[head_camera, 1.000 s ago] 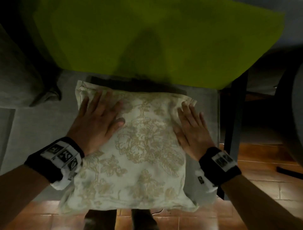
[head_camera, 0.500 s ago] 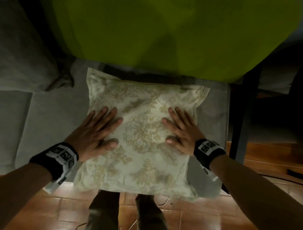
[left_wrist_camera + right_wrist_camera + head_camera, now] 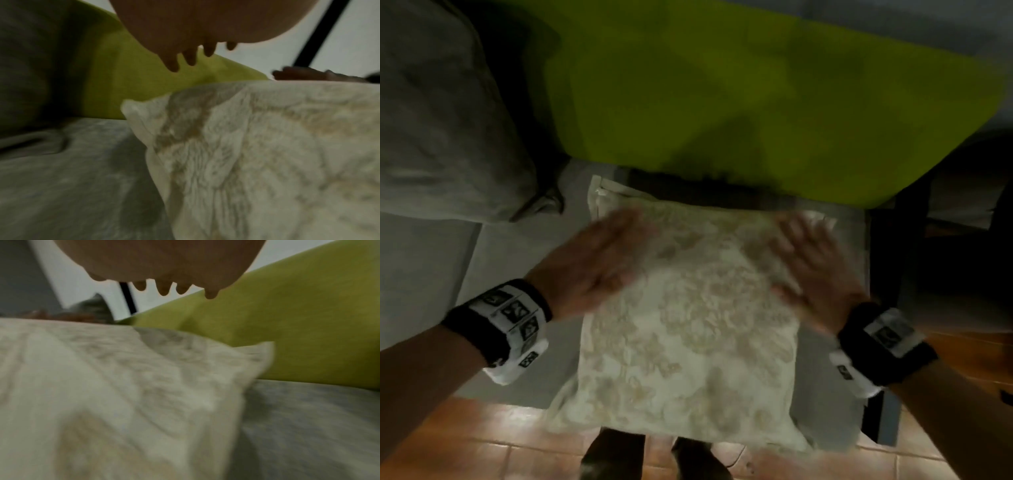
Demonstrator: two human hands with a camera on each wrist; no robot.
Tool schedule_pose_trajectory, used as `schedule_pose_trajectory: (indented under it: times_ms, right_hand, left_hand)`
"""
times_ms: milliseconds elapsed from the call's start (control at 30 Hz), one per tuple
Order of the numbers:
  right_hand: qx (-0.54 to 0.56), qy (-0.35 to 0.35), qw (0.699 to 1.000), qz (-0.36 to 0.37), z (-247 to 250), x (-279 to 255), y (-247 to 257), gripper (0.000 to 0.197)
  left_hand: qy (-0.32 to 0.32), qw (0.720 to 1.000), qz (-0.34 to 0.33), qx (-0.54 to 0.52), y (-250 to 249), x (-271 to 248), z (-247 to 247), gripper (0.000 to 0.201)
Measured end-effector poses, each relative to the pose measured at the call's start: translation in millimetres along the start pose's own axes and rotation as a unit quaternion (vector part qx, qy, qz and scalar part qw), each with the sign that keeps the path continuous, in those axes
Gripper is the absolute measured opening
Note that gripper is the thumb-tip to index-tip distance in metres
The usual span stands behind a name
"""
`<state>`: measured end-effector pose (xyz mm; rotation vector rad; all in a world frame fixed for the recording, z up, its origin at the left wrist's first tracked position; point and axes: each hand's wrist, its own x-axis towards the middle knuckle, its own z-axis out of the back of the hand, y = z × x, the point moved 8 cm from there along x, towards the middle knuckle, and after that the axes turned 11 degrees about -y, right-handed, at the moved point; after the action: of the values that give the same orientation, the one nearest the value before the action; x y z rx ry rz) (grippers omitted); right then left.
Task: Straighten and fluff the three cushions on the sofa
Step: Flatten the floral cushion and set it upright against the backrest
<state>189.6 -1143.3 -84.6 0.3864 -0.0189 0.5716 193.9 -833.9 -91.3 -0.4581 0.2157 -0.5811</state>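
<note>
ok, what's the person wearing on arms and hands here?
Bare hands and bare forearms, no sleeves or gloves. The left wrist and the right wrist each carry a black band with a white block on top printed with square black fiducial markers. No cables visible.

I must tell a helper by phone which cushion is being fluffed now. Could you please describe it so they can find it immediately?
Start at the grey sofa seat. A large lime-green cushion leans at its back, and a grey cushion stands to the left. The one you want lies flat in front of the green one: the cream cushion, the only one with a beige floral pattern.
</note>
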Motion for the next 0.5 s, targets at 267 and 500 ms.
schedule_pose_trajectory:
  times_ms: [267,500]
  right_hand:
    - [0.067,0.237,0.959,-0.141,-94,20,-44,0.078]
    - [0.096,0.264,0.869,-0.408,-90,-23,-117,0.074]
  left_hand:
    - [0.184,0.966,0.163,-0.074,47,25,-52,0.068]
    - [0.174,0.935,0.298,-0.08,114,33,-50,0.075]
